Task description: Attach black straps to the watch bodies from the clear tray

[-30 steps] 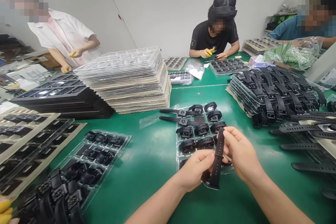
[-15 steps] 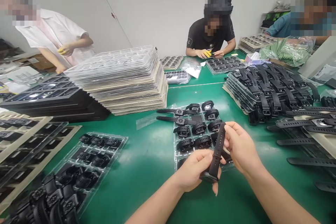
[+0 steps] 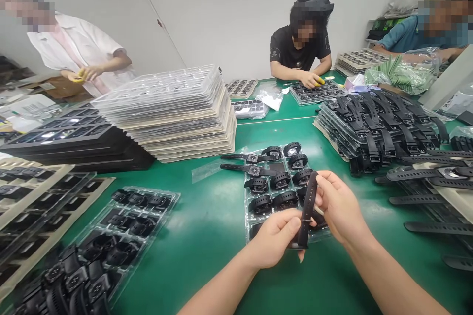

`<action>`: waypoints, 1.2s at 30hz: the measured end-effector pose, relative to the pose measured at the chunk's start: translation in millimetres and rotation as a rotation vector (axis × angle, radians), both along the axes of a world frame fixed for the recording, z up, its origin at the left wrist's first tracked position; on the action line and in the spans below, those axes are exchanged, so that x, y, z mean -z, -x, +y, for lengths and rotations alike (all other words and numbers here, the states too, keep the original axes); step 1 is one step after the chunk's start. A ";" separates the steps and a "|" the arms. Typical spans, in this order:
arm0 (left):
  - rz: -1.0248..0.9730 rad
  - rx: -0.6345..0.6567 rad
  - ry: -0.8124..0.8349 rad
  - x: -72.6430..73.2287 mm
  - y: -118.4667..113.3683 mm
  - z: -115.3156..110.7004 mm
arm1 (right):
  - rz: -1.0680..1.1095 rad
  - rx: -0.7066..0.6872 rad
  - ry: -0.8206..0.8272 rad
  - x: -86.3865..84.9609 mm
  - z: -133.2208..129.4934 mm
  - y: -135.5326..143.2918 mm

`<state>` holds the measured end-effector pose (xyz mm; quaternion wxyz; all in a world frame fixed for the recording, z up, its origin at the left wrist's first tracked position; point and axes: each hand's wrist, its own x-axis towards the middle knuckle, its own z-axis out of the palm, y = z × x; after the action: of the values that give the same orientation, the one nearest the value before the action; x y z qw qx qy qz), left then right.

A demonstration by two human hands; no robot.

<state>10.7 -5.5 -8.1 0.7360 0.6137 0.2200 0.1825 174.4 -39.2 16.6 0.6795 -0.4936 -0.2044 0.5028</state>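
My left hand [image 3: 275,238] is closed on the lower end of a black watch [image 3: 306,224], its thumb pressed against the strap. The strap stands up between my hands, and my right hand [image 3: 340,204] pinches its upper part. Part of the watch case is hidden behind the fingers. Behind my hands lies a clear plastic tray [image 3: 247,206] with several curled black watches in its compartments. Two watches with straps laid out straight, one of them a flat watch [image 3: 254,171], rest across the tray's left edge.
A tall stack of trays [image 3: 192,128] stands at the back left. Another clear tray [image 3: 162,206] with watches lies at the left. Watches cover a tray stack [image 3: 336,130] at the right. Three people sit or stand around the green table [image 3: 199,256].
The watch in my hands has turned slightly, its lower end tilting so the case shows less. Across the table, a person's hand has moved onto a tray; the person at left has brought both hands together.
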 end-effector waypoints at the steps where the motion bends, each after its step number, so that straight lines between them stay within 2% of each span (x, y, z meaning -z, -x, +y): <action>1: 0.044 -0.036 -0.177 -4.3 1.8 -0.4 | -0.005 -0.010 -0.033 0.7 -1.0 -1.2; 3: 0.107 -0.126 -0.555 -10.0 5.7 -0.3 | -0.069 -0.040 -0.110 1.7 -4.8 -2.6; 5: 0.115 -0.221 -0.871 -10.2 8.9 1.1 | -0.226 -0.127 -0.164 3.1 -9.9 -0.9; 8: 0.111 -0.333 -1.153 -3.8 11.3 4.8 | -0.466 -0.289 -0.113 7.2 -16.2 8.3; 11: 0.114 -0.373 -1.266 -0.1 11.3 7.0 | -0.398 -0.254 -0.031 12.8 -17.9 20.5; 16: -0.038 -0.447 -1.354 -3.5 8.9 6.6 | -0.043 -0.165 -0.069 16.3 -16.5 31.0; 20: -0.041 -0.560 -1.491 -3.2 7.5 6.6 | 0.036 -0.170 -0.072 17.0 -17.2 32.5; 27: -0.064 -0.594 -1.511 -3.5 9.3 6.4 | -0.015 -0.171 -0.094 21.9 -22.6 35.4; 30: -0.069 -0.616 -1.476 -3.7 9.7 6.4 | -0.159 -0.200 -0.116 21.2 -24.3 32.7; 32: -0.051 -0.609 -1.347 -4.6 9.5 6.0 | -0.370 -0.281 -0.185 19.7 -23.7 28.9; 36: -0.046 -0.549 -0.865 -7.9 9.1 4.6 | -0.787 -0.340 -0.302 17.6 -19.7 21.4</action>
<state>1.6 -1.0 -0.2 0.3440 0.7775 0.2614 0.4569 153.0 -59.0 -1.0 0.5222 -0.5019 -0.5964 0.3459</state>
